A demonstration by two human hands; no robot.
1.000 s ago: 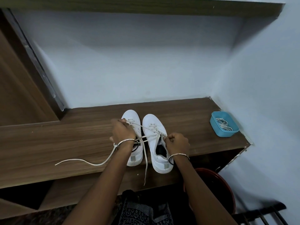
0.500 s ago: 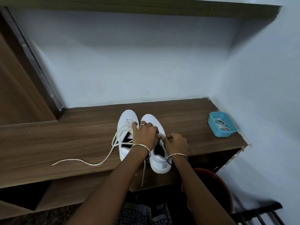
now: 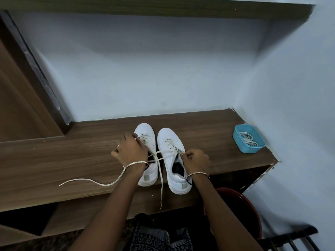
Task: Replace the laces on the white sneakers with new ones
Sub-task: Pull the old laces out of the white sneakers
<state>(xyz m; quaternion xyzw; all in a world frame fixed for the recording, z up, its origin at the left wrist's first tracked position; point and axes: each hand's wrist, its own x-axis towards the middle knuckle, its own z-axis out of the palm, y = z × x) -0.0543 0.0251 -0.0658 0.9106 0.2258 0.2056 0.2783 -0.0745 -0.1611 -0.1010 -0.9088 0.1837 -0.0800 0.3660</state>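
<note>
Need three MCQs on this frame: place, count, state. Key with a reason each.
1. Where is the blue tub?
A. Right end of the wooden shelf, by the wall.
B. Between the sneakers.
C. On the floor.
2. How many white sneakers stand on the shelf?
A. One.
B. Two.
C. Three.
3. What is the right hand doing?
A. Lying flat on the shelf.
B. Pinching a lace at the right sneaker.
C. Lifting the tub.
Key: 1 A, the tub sits at the shelf's right end near the wall; 2 B, a pair stands side by side; 3 B, its fingers curl on the lace at the top eyelets.
</note>
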